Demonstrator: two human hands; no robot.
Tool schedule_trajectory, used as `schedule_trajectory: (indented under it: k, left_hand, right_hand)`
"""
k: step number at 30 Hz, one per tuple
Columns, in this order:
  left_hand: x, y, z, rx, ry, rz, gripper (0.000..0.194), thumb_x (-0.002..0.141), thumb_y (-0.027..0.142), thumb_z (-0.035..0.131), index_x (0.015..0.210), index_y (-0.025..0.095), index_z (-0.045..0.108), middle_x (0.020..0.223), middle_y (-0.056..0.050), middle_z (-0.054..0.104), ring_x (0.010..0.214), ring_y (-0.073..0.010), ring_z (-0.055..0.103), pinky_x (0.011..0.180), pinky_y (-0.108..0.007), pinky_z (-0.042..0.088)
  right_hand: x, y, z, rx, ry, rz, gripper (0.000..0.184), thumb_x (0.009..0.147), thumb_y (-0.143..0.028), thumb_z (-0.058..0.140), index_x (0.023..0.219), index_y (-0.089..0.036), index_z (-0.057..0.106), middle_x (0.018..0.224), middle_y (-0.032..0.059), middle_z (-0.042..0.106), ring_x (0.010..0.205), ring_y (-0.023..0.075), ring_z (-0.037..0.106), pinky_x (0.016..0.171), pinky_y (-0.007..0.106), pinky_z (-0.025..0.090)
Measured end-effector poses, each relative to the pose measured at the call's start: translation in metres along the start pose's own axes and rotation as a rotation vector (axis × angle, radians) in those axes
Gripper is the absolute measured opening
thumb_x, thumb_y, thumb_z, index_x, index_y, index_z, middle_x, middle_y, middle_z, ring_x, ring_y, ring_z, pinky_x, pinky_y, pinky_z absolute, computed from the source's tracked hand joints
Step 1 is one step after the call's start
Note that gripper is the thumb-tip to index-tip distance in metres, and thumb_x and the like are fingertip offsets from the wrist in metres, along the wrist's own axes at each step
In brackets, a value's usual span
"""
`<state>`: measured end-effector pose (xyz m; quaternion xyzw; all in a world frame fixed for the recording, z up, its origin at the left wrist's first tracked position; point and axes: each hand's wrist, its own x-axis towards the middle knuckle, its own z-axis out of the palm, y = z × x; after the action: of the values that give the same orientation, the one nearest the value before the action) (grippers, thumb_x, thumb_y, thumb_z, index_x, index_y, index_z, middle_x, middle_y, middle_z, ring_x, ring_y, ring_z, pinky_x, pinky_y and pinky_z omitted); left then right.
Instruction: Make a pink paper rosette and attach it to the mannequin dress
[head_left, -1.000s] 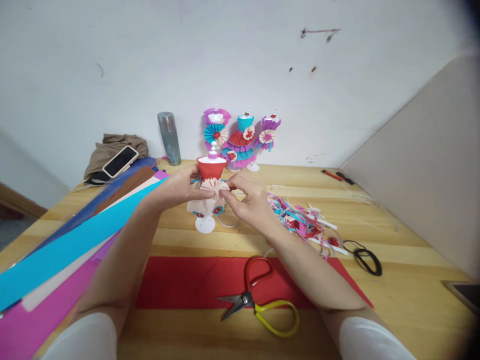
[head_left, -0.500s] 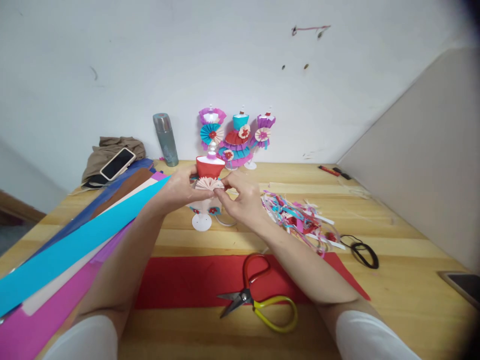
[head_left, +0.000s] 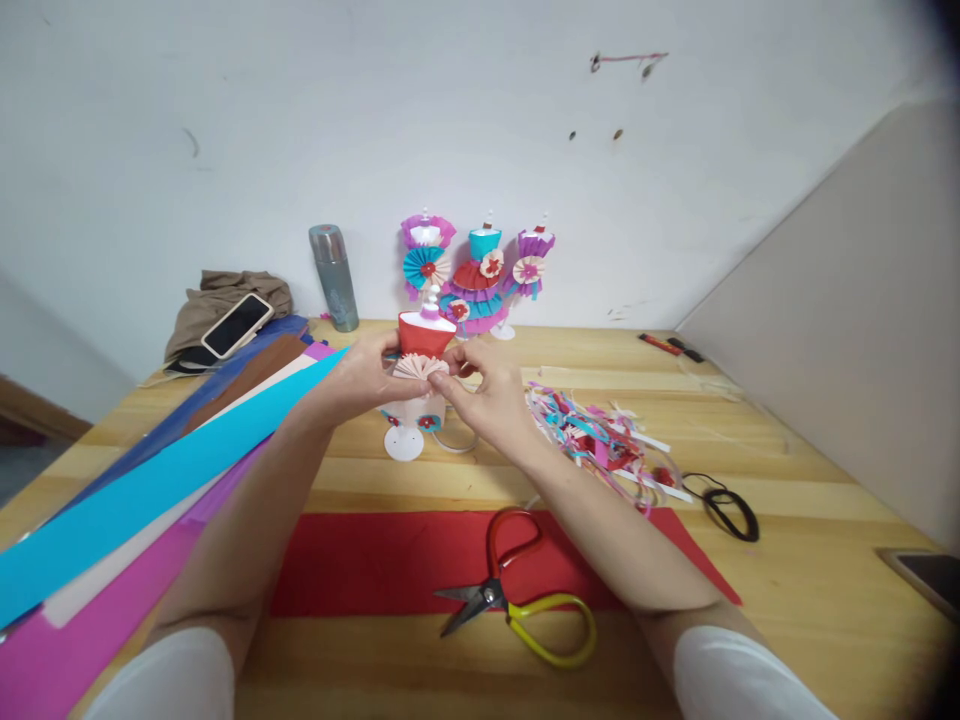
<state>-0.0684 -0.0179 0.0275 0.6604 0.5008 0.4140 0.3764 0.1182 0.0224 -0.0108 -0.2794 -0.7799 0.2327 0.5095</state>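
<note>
A small white dress form (head_left: pixel 426 318) in a red paper bodice (head_left: pixel 424 338) stands in the middle of the table on its round white base (head_left: pixel 403 443), its body slightly tilted. Across its waist lies a pale pink pleated paper fan (head_left: pixel 420 367). My left hand (head_left: pixel 365 377) is closed around the form's left side, thumb at the fan's lower edge. With thumb and index finger my right hand (head_left: pixel 489 392) pinches the fan's right end. Lower down, small blue and red paper flowers (head_left: pixel 428 423) decorate the form. The fan and fingers hide the form's waist.
Scissors (head_left: pixel 491 595) lie open on a red paper strip (head_left: pixel 360 565) in front. Paper scraps (head_left: pixel 592 430) are heaped right, near a black cord loop (head_left: pixel 731 513). Coloured paper strips (head_left: pixel 172 460), a phone (head_left: pixel 238 326) and a flask (head_left: pixel 334 280) lie left. Decorated dress forms (head_left: pixel 484 272) stand behind.
The dress form's top has shifted slightly right. Both hands keep their hold, with my right fingers moved a little at the fan's edge. The camera view has shifted slightly.
</note>
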Motion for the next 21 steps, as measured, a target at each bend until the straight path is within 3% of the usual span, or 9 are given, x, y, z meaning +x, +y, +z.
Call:
schedule_trajectory:
  k: [6, 13, 21]
  left_hand:
    - [0.003, -0.0011, 0.0041, -0.026, 0.034, 0.019, 0.045, 0.063, 0.03, 0.082, 0.103, 0.012, 0.074, 0.102, -0.011, 0.077, 0.102, -0.0321, 0.069, 0.087, -0.04, 0.056]
    - [0.005, -0.0022, 0.007, -0.048, 0.052, 0.027, 0.049, 0.062, 0.032, 0.081, 0.106, 0.012, 0.073, 0.103, -0.01, 0.077, 0.098, -0.0297, 0.07, 0.085, -0.038, 0.056]
    - [0.0062, -0.0061, 0.0047, -0.02, 0.062, 0.029, 0.06, 0.061, 0.035, 0.087, 0.114, 0.012, 0.071, 0.114, -0.012, 0.077, 0.105, -0.0327, 0.07, 0.089, -0.041, 0.056]
  right_hand:
    - [-0.0001, 0.0015, -0.0013, -0.055, 0.008, -0.051, 0.013, 0.085, -0.028, 0.064, 0.075, -0.022, 0.058, 0.074, 0.0018, 0.062, 0.072, 0.017, 0.057, 0.07, 0.033, 0.046]
    - [0.0004, 0.0034, -0.0004, -0.059, 0.016, -0.065, 0.015, 0.086, -0.027, 0.063, 0.074, -0.021, 0.057, 0.072, 0.0014, 0.061, 0.07, 0.0167, 0.056, 0.069, 0.032, 0.045]
    - [0.0005, 0.0066, -0.0007, -0.072, 0.024, -0.086, 0.021, 0.088, -0.026, 0.061, 0.069, -0.022, 0.054, 0.068, 0.0006, 0.059, 0.066, 0.0158, 0.053, 0.066, 0.031, 0.042]
